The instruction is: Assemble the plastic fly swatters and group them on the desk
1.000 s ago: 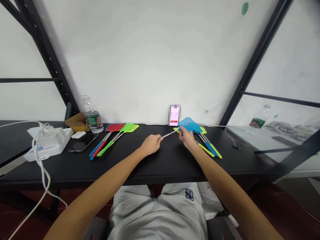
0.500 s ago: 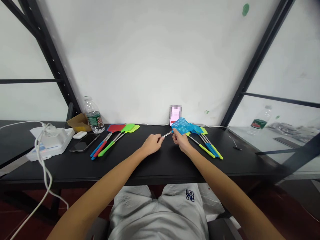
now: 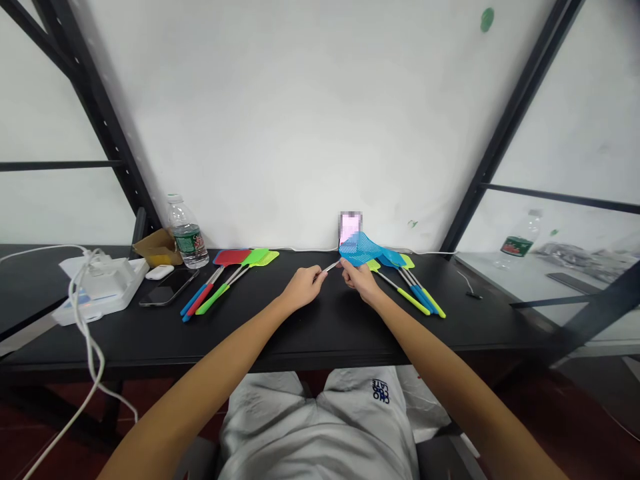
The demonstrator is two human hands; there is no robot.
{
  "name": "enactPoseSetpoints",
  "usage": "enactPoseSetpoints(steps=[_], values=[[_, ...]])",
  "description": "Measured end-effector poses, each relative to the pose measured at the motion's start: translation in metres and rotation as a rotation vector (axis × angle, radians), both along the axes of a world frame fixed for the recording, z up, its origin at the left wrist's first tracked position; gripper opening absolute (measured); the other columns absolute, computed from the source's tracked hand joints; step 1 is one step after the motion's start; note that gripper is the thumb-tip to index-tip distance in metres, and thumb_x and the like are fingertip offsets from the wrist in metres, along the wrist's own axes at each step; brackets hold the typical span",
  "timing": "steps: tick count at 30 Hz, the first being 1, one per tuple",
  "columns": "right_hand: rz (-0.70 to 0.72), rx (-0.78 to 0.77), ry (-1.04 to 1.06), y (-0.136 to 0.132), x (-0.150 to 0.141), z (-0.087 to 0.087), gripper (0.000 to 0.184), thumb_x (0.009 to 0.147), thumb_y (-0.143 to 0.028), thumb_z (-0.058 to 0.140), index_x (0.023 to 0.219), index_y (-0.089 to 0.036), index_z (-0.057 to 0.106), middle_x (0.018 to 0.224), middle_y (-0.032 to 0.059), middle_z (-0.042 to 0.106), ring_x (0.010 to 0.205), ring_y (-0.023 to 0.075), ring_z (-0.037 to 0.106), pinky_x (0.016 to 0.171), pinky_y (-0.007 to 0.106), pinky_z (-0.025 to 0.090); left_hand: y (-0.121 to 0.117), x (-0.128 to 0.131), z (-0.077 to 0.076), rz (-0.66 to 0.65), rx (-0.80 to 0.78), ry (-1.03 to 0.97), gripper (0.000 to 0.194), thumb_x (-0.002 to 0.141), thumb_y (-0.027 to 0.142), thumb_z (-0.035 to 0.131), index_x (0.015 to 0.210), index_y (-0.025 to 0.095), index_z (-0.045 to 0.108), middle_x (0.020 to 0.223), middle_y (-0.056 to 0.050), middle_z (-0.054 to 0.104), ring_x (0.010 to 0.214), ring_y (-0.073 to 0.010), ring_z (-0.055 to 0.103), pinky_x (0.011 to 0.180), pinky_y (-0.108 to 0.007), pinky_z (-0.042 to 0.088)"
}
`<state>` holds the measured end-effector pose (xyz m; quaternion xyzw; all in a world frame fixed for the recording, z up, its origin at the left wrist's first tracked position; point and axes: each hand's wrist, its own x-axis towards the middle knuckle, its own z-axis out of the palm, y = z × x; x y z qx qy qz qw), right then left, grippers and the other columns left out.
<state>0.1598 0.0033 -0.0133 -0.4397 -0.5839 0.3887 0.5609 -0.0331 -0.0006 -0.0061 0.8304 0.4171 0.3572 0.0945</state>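
A blue fly swatter (image 3: 359,249) with a mesh head and a thin metal rod is held over the middle of the table. My left hand (image 3: 303,287) is closed on its rod, and the handle end is hidden in the fist. At the base of the mesh head, my right hand (image 3: 361,279) pinches the swatter with curled fingers. To the right lie several blue and yellow-green fly swatters (image 3: 417,287), their heads partly overlapped by the held one. On the left side are red, blue and green fly swatters (image 3: 213,283) laid in a fan.
A lit phone (image 3: 349,227) leans on the wall behind the swatter. At left stand a water bottle (image 3: 188,237), an open cardboard box (image 3: 159,247), a dark phone (image 3: 169,287), a white earbud case (image 3: 159,272) and a power strip (image 3: 103,283) with cables. A short cable (image 3: 473,293) lies at right.
The blue swatter's head has tilted and shifted slightly left, now overlapping the lit phone's lower part. Both hands keep their hold and have barely moved.
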Motion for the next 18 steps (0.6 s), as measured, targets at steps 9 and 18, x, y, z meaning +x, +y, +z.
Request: enactPoseSetpoints(steps=[9, 18], values=[[-0.16, 0.097, -0.365, 0.005, 0.033, 0.004, 0.037, 0.083, -0.053, 0.06, 0.074, -0.018, 0.063, 0.065, 0.0019, 0.063, 0.053, 0.0131, 0.055, 0.055, 0.025, 0.042, 0.001, -0.006, 0.01, 0.093, -0.117, -0.288, 0.019, 0.094, 0.036, 0.042, 0.085, 0.021, 0.048, 0.061, 0.002, 0.06, 0.053, -0.0136, 0.055, 0.057, -0.026, 0.038], [0.287, 0.111, -0.395, -0.023, -0.009, 0.004, 0.04, 0.086, -0.056, 0.059, 0.081, -0.017, 0.066, 0.069, 0.0027, 0.067, 0.048, 0.0098, 0.055, 0.05, 0.022, 0.042, 0.009, 0.003, 0.007, -0.218, -0.265, -0.652, 0.023, 0.098, 0.044, 0.039, 0.093, 0.021, 0.036, 0.092, -0.01, 0.075, 0.088, -0.0167, 0.069, 0.077, -0.031, 0.05]])
